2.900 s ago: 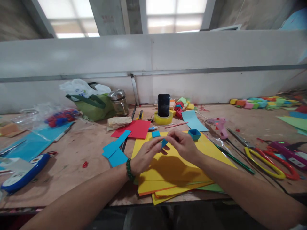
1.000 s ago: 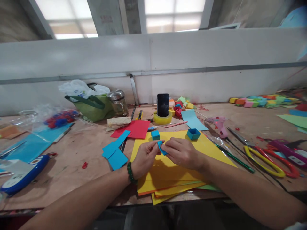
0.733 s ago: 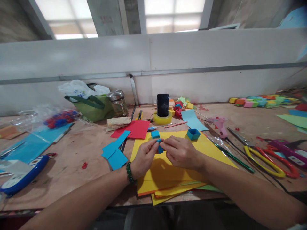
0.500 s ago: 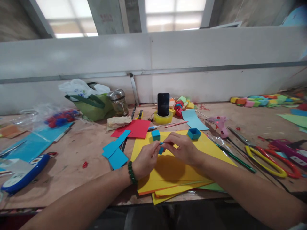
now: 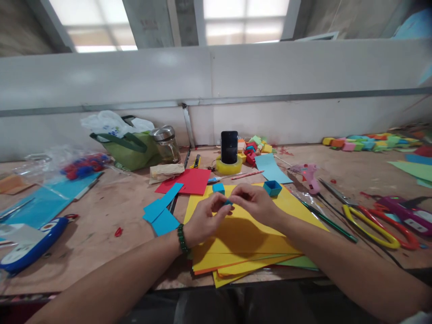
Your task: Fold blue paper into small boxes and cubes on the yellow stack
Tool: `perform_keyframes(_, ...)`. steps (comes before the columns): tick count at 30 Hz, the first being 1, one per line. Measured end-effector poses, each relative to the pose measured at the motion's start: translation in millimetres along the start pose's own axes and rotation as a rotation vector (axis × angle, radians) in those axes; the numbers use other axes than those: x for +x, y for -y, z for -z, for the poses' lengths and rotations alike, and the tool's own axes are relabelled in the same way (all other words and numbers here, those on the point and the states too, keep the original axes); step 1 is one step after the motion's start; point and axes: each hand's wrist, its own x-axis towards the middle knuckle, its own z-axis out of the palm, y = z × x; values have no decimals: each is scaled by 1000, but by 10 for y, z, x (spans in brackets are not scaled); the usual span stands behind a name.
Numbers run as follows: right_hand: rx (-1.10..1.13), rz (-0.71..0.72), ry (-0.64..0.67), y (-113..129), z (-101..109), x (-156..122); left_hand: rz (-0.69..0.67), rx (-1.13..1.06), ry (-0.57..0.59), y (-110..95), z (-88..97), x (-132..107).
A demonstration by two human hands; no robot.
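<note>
A small piece of folded blue paper (image 5: 228, 202) is pinched between my two hands, above a stack of yellow paper (image 5: 243, 245). My left hand (image 5: 206, 219), with a green bead bracelet at its wrist, grips it with thumb and fingers. From the other side, my right hand (image 5: 254, 204) closes its fingertips on the same piece. Most of the piece is hidden by the fingers. Just behind the hands stand a blue paper cube (image 5: 218, 188) and, to the right, a blue paper box (image 5: 272, 188) with an open top.
Blue strips (image 5: 165, 216) and red paper (image 5: 191, 181) lie left. A phone (image 5: 229, 147) leans in a tape roll (image 5: 229, 167) at the back. To the right are a pink glue gun (image 5: 310, 175), a green pencil (image 5: 332, 222) and scissors (image 5: 371, 227). A blue-and-white utility item (image 5: 37, 245) lies far left.
My left fingers have turned and spread around the blue paper piece, which now shows less between them. My right hand stays beside it. The view has shifted slightly.
</note>
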Motion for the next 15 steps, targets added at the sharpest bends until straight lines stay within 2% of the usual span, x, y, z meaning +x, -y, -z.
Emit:
perform_keyframes(2, 188, -122, -38, 4, -2, 22, 23, -81, -2, 10, 3, 16)
perform_keyframes(4, 320, -205, 2, 2, -31, 26, 51, -67, 13, 28, -4, 32)
perform_keyframes(7, 335, -260, 107, -14, -101, -4, 63, 6, 44, 45, -21, 48)
perform_keyframes(9, 217, -227, 128, -22, -128, -30, 72, 76, 41, 37, -22, 49)
perform_keyframes(11, 75, -145, 87, -22, -125, -45, 96, 183, 37, 19, -9, 39)
perform_keyframes(15, -86, 39, 58, -16, -69, -44, 63, 556, 95, -30, 27, -3)
